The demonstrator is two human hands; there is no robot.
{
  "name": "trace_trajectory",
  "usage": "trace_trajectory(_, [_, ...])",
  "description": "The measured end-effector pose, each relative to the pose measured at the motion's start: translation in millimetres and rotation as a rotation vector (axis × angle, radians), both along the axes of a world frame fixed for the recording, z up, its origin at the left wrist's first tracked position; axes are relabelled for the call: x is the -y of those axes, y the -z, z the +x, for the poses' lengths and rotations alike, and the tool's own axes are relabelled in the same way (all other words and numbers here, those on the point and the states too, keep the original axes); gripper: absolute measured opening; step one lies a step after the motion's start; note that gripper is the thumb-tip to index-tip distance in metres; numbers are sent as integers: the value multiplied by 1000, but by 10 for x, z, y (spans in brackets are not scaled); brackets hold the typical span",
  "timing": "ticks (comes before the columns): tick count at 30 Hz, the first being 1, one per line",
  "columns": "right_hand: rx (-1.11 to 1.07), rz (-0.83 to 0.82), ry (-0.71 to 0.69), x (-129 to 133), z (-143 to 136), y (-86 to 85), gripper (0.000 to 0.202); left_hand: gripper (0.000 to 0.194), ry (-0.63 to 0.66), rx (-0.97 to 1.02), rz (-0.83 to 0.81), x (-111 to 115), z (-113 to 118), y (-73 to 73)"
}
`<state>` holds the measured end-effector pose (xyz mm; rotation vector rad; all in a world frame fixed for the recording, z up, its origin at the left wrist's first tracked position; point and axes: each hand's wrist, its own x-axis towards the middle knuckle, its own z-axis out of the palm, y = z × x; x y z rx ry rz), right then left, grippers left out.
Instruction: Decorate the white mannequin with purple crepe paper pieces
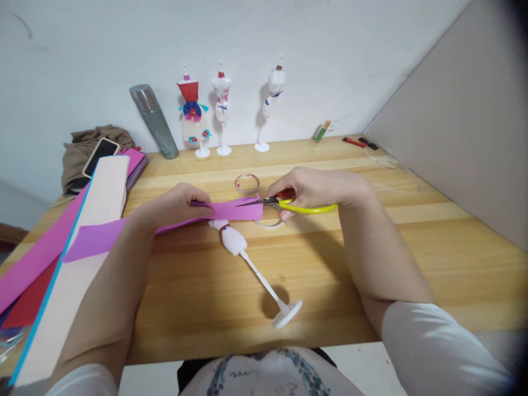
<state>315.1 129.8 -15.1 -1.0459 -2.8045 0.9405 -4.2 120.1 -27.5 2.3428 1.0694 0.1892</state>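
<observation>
My left hand (177, 206) pinches a long purple strip (231, 210) near the middle of the table, its tail running left under my forearm. My right hand (311, 190) grips yellow-handled scissors (307, 209), whose dark blades point left and lie over the strip's right end. Just below the strip, a small white mannequin (234, 241) on a stand lies on its side, with a brown band at its neck. One tape ring (247, 183) is behind the strip, and another ring (270, 225) shows partly beneath the scissors.
Coloured sheets (37, 264) and a long cream roll (105, 187) cover the left side, near a phone (103, 151) and brown cloth (78, 148). Along the wall stand a flask (154, 124) and three mannequins (192, 107). A green tube (322, 131) and red item (353, 142) are back right.
</observation>
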Motion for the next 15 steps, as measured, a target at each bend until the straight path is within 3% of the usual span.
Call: trace_trajectory(15, [-20,6,45,-9,1,7,38,28,-24,-16,-17,5,6,-4])
